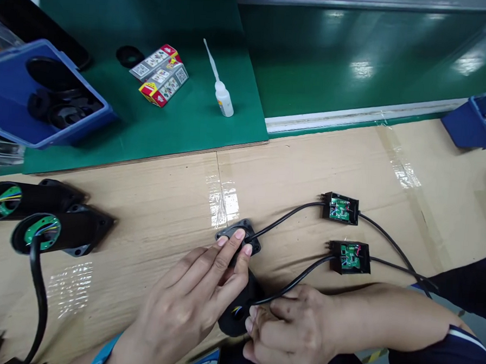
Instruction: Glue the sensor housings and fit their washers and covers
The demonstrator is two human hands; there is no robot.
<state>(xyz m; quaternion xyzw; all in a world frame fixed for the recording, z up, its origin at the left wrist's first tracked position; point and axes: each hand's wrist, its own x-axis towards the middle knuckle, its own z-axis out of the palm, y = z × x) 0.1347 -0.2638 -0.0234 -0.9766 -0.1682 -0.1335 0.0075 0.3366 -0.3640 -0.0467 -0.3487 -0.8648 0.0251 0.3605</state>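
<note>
My left hand (198, 291) has its fingertips and thumb closed on a black square flange (245, 225), close to where a black cable leaves it. Just below sits a black round-ended part (232, 324), with small coloured wires showing in its opening. Beside that part my right hand (294, 331) is curled up, its fingertips near the end of a second black cable (298, 280); what they grip is hidden. The cables run to two open black boxes, an upper one (326, 212) and a lower one (336, 262), each with a green circuit board inside.
Two black tubular housings (75, 230) with wired green boards lie at left. A blue bin (76, 132) of black parts, a small printed box (165, 74) and a white dropper bottle (225, 100) stand on the green mat. Another blue bin (466, 126) is at right.
</note>
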